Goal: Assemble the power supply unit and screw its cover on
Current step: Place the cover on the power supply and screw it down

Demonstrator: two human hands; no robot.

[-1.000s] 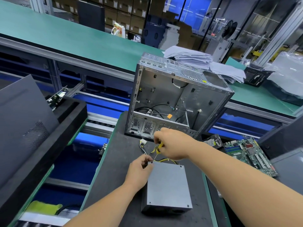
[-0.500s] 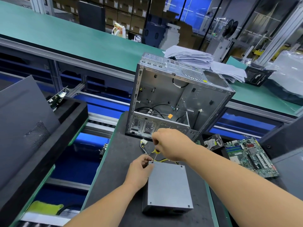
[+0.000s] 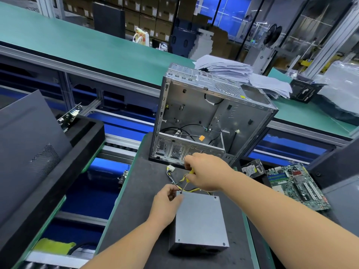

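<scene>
The grey power supply unit [image 3: 200,222] lies flat on a dark mat, cover side up. Yellow and black cables [image 3: 175,180] with a white plug trail from its far end. My right hand [image 3: 206,174] grips a yellow-handled screwdriver [image 3: 188,179], whose thin shaft points down at the cover's far left corner. My left hand [image 3: 167,205] rests at that same corner, its fingers pinched beside the screwdriver tip. Whether a screw sits under the tip is hidden.
An open computer case [image 3: 209,117] stands upright just behind the unit. A motherboard [image 3: 297,184] and a hard drive [image 3: 252,168] lie to the right. A dark side panel [image 3: 27,148] leans at the left. Paper stacks [image 3: 229,67] sit on the green bench behind.
My right hand has shifted slightly on the screwdriver handle, as if turning it. My left hand and the unit stay where they were.
</scene>
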